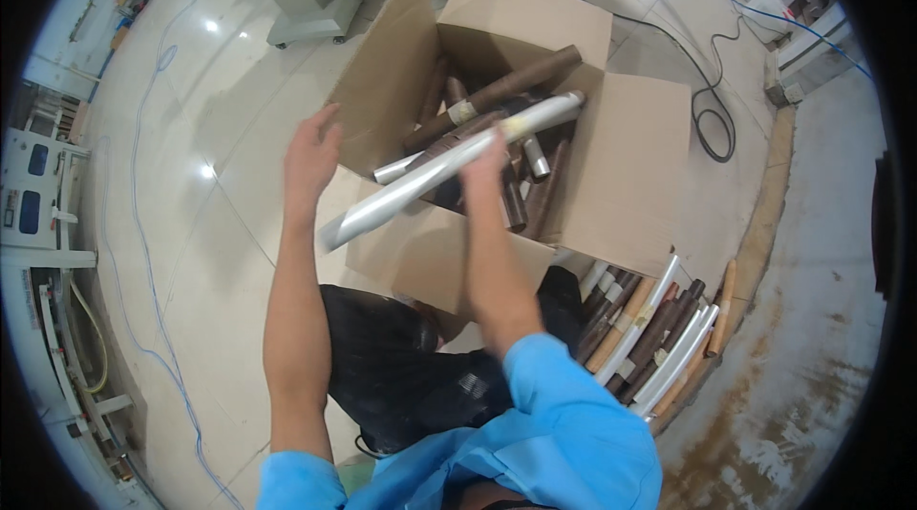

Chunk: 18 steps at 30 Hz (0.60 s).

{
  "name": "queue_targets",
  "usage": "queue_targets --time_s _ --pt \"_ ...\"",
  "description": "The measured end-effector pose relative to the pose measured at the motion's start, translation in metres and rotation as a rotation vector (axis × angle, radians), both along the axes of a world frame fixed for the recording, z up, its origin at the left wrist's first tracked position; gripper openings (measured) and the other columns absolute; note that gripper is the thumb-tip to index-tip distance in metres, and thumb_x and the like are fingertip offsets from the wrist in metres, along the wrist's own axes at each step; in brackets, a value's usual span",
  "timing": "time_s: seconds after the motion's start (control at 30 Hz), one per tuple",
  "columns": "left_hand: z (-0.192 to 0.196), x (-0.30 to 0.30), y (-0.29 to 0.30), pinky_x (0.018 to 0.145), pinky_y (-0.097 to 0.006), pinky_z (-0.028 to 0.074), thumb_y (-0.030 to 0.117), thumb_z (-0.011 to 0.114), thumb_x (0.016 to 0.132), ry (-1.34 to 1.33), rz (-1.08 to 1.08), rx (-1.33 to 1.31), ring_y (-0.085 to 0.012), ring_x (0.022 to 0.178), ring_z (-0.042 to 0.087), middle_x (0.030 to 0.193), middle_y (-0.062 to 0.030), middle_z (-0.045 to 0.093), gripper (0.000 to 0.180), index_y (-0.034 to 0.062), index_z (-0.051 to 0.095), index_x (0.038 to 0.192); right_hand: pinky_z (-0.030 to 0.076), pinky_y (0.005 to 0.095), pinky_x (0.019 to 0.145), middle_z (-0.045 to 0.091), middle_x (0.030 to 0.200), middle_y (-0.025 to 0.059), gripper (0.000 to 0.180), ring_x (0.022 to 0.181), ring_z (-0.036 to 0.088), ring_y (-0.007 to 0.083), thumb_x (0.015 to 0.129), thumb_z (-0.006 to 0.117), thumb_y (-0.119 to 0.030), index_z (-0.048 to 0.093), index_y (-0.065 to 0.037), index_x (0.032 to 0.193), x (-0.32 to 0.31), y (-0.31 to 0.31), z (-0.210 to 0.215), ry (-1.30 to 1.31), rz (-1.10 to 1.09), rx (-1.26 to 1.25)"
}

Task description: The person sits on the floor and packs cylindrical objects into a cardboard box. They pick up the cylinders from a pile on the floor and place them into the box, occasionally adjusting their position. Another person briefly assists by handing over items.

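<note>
My right hand (487,166) grips a long silvery roll (420,180) near its middle and holds it slanted over the near edge of an open cardboard box (630,166). The roll's upper end points into the box, its lower end sticks out to the left. Inside the box lie several brown tubes (506,85) and short silvery rolls. My left hand (310,157) is raised with fingers apart beside the box's left flap (387,71), holding nothing.
A pile of brown, tan and white tubes (650,329) lies on the floor right of my legs. A black cable (712,118) coils behind the box. Grey machine legs (306,4) stand at the back, machinery (38,195) lines the left.
</note>
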<state>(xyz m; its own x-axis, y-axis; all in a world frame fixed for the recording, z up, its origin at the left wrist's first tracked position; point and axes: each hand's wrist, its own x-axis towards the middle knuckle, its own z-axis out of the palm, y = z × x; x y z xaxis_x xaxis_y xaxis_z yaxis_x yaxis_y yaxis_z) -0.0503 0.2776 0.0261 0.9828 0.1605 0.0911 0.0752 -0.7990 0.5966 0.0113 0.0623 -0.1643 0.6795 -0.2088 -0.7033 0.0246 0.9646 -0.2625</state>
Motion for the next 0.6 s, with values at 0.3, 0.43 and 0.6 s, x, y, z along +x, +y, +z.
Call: queue_targets --time_s 0.3,0.43,0.6 --pt "-0.005 0.006 -0.001 0.095 -0.041 0.045 0.028 0.054 0.089 -0.051 0.019 0.048 -0.0316 0.111 0.058 0.116 -0.0144 0.063 0.038 0.0175 0.062 0.125 0.05 0.04 0.06 0.053 0.079 0.0086 0.033 0.067 0.055 0.0249 0.09 0.059 -0.039 0.049 -0.008 0.094 0.023 -0.093 -0.065 -0.157 0.163 -0.107" --pt "-0.01 0.003 0.003 0.096 -0.041 0.045 0.029 0.054 0.089 -0.038 0.047 0.063 -0.032 0.111 0.058 0.115 -0.015 0.063 0.038 0.0192 0.062 0.126 0.045 0.0357 0.058 0.05 0.072 0.0048 0.027 0.062 0.051 0.0195 0.091 0.057 -0.036 0.05 -0.01 0.089 -0.011 -0.075 0.02 -0.424 0.203 -0.087" --pt "-0.02 0.008 0.01 0.098 -0.041 0.043 0.03 0.056 0.089 -0.071 -0.045 0.107 -0.0326 0.114 0.057 0.118 -0.0159 0.063 0.037 0.0201 0.063 0.124 0.044 0.0356 0.067 0.053 0.086 0.0078 0.037 0.07 0.052 0.0209 0.088 0.063 -0.035 0.052 -0.007 0.109 -0.053 -0.169 0.213 -1.056 0.21 -0.481"
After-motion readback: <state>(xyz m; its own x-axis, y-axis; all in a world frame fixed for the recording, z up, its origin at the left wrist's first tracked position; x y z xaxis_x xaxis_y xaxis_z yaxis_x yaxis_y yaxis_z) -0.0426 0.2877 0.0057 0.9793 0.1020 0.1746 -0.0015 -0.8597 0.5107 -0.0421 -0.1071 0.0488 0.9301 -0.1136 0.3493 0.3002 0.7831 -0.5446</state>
